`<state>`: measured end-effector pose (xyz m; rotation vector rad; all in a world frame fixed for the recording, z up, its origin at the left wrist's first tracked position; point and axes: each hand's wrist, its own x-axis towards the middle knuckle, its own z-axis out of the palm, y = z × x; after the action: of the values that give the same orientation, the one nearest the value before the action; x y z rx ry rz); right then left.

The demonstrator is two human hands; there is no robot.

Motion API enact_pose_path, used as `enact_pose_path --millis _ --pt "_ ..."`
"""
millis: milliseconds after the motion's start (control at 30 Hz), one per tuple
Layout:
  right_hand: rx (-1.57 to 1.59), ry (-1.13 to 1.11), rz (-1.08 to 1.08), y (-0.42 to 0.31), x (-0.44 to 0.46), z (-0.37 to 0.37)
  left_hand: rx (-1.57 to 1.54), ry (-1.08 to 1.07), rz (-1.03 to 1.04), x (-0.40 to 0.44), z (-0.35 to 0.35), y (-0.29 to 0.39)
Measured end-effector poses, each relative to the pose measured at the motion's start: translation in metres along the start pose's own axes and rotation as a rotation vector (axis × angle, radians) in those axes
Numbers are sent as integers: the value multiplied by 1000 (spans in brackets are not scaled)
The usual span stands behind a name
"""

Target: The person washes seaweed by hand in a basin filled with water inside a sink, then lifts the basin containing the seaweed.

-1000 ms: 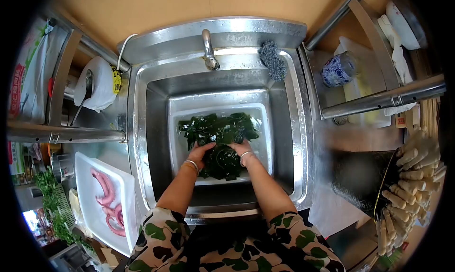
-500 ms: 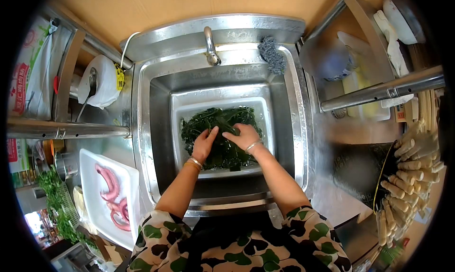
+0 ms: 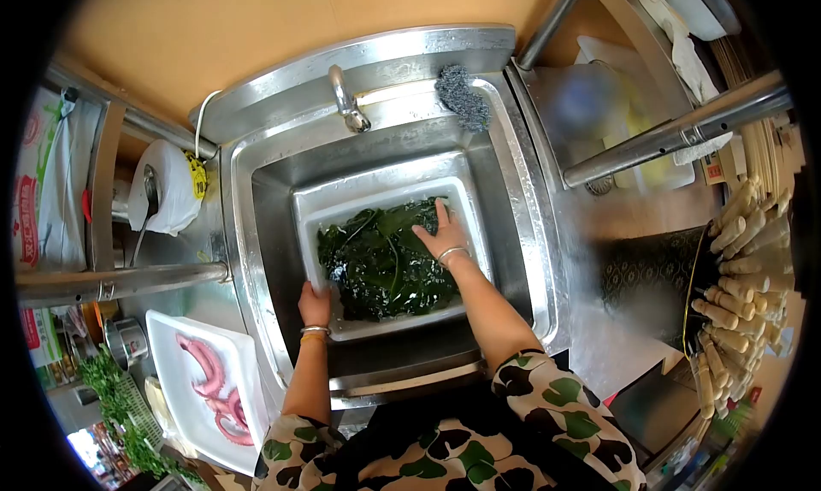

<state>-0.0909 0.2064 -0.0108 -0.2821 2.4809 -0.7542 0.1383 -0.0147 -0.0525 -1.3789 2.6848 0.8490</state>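
Observation:
Dark green seaweed [image 3: 389,256] lies in water inside a white plastic tub [image 3: 410,327], which sits in the steel sink [image 3: 282,260]. My left hand [image 3: 315,305] grips the tub's rim at its near left side, fingers partly hidden. On the far right part of the seaweed rests my right hand [image 3: 446,236], its fingers spread and thumb apart, holding nothing. A bracelet circles each wrist.
A curved faucet [image 3: 346,102] and a grey scrubber [image 3: 463,97] are at the sink's back edge. At left, a white tray [image 3: 184,397] holds pink octopus tentacles [image 3: 205,367]. Wooden-handled sticks [image 3: 735,294] stand at right, and metal rails [image 3: 676,140] cross both sides.
My left hand has left the seaweed and moved down and left to the tub's rim. My right hand has opened and shifted slightly right. The whole view has tilted.

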Motion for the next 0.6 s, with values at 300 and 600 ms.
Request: enact_pose_path --millis 300,600 --pt "-121 -117 69 2 12 4 -795 -94 -126 -8 -13 20" --pt "-15 -202 116 12 -2 5 -1008 -160 -306 -25 -29 36"
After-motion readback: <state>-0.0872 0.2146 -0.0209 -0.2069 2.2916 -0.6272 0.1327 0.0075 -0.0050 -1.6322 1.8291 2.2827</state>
